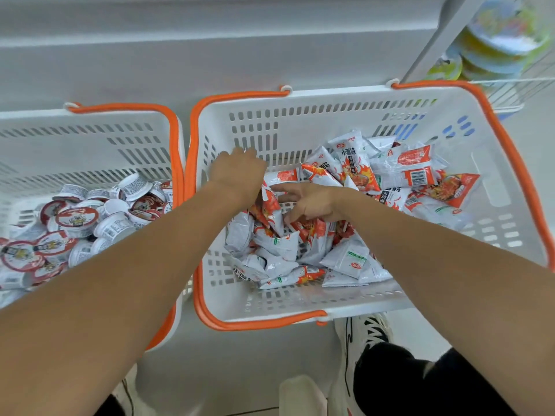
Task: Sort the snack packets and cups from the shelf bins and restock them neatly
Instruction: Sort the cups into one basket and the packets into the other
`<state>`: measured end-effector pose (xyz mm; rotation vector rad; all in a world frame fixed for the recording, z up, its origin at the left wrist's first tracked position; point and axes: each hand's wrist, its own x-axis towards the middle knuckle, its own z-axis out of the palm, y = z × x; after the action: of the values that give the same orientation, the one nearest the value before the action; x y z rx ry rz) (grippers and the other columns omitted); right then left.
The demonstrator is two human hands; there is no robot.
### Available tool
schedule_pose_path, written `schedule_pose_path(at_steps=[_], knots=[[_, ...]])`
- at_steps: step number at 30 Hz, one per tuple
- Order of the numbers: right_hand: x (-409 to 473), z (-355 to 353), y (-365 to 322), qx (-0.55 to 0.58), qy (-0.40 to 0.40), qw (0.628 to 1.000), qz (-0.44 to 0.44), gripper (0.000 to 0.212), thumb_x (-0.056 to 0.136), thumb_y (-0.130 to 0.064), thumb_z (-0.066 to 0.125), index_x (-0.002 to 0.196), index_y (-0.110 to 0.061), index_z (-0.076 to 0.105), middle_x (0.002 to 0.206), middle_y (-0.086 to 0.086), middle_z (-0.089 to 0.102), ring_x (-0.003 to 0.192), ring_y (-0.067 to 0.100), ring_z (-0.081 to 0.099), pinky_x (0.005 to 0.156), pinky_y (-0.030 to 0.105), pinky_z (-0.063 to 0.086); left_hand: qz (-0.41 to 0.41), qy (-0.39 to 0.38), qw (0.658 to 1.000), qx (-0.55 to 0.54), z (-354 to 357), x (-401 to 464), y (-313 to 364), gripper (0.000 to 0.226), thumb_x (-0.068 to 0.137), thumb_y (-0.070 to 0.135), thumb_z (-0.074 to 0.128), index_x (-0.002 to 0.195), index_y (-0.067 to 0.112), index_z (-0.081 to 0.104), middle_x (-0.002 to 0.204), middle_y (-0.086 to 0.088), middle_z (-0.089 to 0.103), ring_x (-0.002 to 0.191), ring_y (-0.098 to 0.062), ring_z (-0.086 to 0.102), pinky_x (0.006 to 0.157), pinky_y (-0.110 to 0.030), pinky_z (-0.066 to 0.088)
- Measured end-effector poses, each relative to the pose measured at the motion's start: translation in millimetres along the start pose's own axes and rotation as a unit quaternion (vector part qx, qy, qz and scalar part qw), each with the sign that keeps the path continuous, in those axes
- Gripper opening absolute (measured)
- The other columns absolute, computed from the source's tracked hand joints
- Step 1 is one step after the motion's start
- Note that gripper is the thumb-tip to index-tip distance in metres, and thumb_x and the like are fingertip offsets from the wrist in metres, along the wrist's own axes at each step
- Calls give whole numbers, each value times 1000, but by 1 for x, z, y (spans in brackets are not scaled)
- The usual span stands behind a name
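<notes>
Two white baskets with orange handles stand side by side. The right basket (336,96) holds several white-and-orange snack packets (356,165) in a loose heap. The left basket (90,115) holds several small cups (77,218) with red-and-white lids. Both my hands are inside the right basket. My left hand (237,172) reaches toward its back left wall, seen from the back, with its fingers hidden. My right hand (309,202) hovers over the middle of the heap, thumb stretched left and fingers bent loosely down, touching the packets.
The baskets sit on a pale grey shelf surface (240,55). At the top right a wire rack holds stacked colourful bowls (498,46). Below the right basket I see a white-and-black shoe (360,334) and a dark trouser leg (420,385).
</notes>
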<state>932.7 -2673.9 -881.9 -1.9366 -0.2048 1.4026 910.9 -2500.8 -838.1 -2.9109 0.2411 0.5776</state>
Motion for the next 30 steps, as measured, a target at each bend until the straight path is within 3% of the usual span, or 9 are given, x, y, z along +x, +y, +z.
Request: schedule_pose_path(at_steps=[4, 8, 11, 14, 17, 21, 23, 26, 30], knots=[[-6, 0, 5, -396, 70, 909, 111, 94, 72, -54, 81, 149, -22, 39, 148, 3, 48, 132, 27, 49, 108, 41, 43, -18, 48, 997, -49, 3, 1, -3, 51, 82, 9, 74, 129, 17, 57, 122, -10, 56, 112, -29, 54, 90, -41, 46], [-5, 4, 14, -443, 38, 876, 187, 75, 73, -57, 78, 133, -15, 58, 130, 5, 60, 118, 28, 57, 99, 40, 50, 139, 44, 980, -135, -10, -10, 16, 27, 85, 39, 71, 109, 26, 65, 110, 1, 63, 107, -22, 59, 96, -41, 43], [-5, 12, 21, -367, -20, 910, 190, 82, 75, -55, 78, 144, -20, 51, 146, 1, 49, 131, 28, 48, 109, 41, 41, 161, -196, 967, 4, -4, -24, 34, 76, 68, 86, 56, 121, 33, 63, 120, 4, 63, 126, -23, 49, 114, -55, 17], [-17, 10, 17, -175, -107, 952, 229, 55, 90, -31, 71, 138, -8, 56, 136, 2, 57, 128, 25, 53, 111, 39, 40, 156, -241, 942, 172, 24, -36, 46, 112, 57, 96, 50, 148, 32, 40, 156, 0, 36, 150, -30, 13, 112, -69, -12], [-23, 9, 13, 12, -138, 960, 245, 42, 89, -21, 73, 124, 0, 64, 124, 18, 66, 118, 34, 62, 107, 52, 45, 137, -182, 965, 129, 29, -36, 47, 88, 68, 79, 66, 139, 28, 51, 146, 0, 47, 145, -27, 26, 116, -65, -2], [-15, 21, 7, 163, -64, 968, 181, 49, 86, -18, 76, 129, -1, 59, 102, 16, 66, 94, 31, 66, 90, 52, 56, 110, -79, 991, -17, 8, -23, 23, 30, 81, 37, 76, 103, 22, 62, 104, 2, 63, 100, -21, 57, 99, -42, 36], [-14, 23, -3, 225, -38, 962, 152, 36, 86, -19, 75, 117, -4, 62, 91, 14, 69, 83, 28, 69, 80, 48, 60, 93, -61, 989, -102, 0, -16, 2, 35, 79, 20, 78, 110, 21, 64, 109, 0, 64, 98, -21, 58, 86, -35, 45], [-12, 14, -20, 257, 8, 960, 110, 22, 92, -20, 68, 109, -8, 59, 80, 11, 68, 71, 25, 68, 70, 41, 60, 82, -47, 974, -206, -8, -8, -19, 49, 74, 4, 80, 119, 16, 66, 120, -4, 64, 108, -21, 59, 95, -35, 50], [-12, 2, -35, 270, 34, 959, 80, 37, 93, -25, 66, 123, -4, 58, 111, 20, 68, 91, 32, 70, 79, 46, 60, 56, -24, 962, -267, -19, -3, -20, 47, 85, -4, 58, 128, 14, 61, 124, -6, 64, 111, -21, 57, 95, -30, 46]])
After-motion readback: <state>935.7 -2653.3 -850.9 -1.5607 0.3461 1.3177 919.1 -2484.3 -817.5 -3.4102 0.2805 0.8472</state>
